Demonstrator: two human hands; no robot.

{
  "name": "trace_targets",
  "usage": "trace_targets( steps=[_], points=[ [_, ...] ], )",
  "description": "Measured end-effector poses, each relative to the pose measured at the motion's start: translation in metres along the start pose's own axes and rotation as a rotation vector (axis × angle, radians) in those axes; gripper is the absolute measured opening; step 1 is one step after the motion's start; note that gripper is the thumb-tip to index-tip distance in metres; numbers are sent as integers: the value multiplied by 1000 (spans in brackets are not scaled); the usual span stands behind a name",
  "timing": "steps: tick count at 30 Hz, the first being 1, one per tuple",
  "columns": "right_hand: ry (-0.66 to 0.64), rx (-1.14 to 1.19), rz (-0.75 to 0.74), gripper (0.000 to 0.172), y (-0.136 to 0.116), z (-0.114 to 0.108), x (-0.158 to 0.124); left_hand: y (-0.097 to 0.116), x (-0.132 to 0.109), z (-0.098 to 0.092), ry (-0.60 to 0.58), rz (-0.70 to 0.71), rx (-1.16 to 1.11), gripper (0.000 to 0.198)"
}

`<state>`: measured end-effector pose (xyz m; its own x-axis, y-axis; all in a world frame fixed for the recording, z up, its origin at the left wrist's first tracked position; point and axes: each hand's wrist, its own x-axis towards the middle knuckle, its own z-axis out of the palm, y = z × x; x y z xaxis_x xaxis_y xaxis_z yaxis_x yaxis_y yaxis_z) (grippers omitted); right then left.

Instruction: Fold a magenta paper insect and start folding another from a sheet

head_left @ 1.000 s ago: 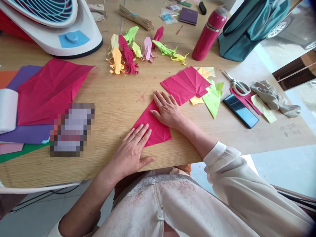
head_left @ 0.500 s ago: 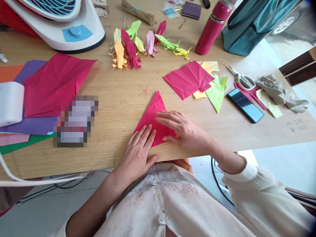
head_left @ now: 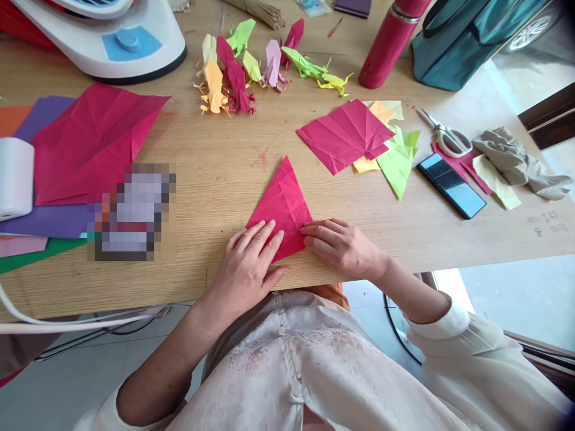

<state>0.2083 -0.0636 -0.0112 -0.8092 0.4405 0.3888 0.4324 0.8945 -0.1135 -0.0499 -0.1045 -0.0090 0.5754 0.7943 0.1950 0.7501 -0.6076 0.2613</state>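
Observation:
A red folded paper [head_left: 287, 200], pointed at the top and crossed by creases, lies at the table's front edge. My left hand [head_left: 249, 257] rests flat on its lower left part with the fingers spread. At the paper's right corner, my right hand [head_left: 344, 248] has its fingers together and pinches the edge. A creased red sheet [head_left: 345, 134] lies farther back to the right, partly over green paper [head_left: 398, 161] and orange paper [head_left: 366, 164].
Several folded paper figures [head_left: 236, 78] stand at the back, left of a red bottle [head_left: 389, 45]. Scissors [head_left: 453, 142] and a phone [head_left: 451, 185] lie right. Coloured sheets [head_left: 58, 221], a large red sheet [head_left: 99, 143] and a blurred-out device [head_left: 132, 212] are left.
My right hand has come down from above the paper to its right corner, and its fingers have closed there. My left hand stays on the paper. The view has shifted slightly.

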Motion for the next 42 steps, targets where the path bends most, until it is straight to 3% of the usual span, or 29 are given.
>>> trace_targets(
  steps=[6,10,13,18,22,26,29,35,42],
  points=[
    [-3,123,179,20,-1,-2,7,-6,-2,0,128,1,-105,29],
    [-69,161,133,26,6,-6,8,-12,-4,-1,190,-34,-172,24],
    [-90,164,118,33,12,-6,8,-15,-5,-2,197,-16,-193,23],
    [-87,252,118,29,21,-3,11,-19,-7,-4,205,-15,-215,25],
    [-78,415,189,25,27,-7,20,-23,-8,-7,202,-60,-199,25],
    [-104,574,288,20,33,-12,29,-27,-6,-12,221,-154,-226,13],
    [-133,639,379,15,36,-14,33,-30,-4,-17,192,-233,-288,10],
    [-92,544,541,15,36,-7,38,-37,2,-25,82,-348,-349,17],
    [-75,519,667,27,34,-4,46,-38,11,-32,-14,-498,-256,25]
  ],
)
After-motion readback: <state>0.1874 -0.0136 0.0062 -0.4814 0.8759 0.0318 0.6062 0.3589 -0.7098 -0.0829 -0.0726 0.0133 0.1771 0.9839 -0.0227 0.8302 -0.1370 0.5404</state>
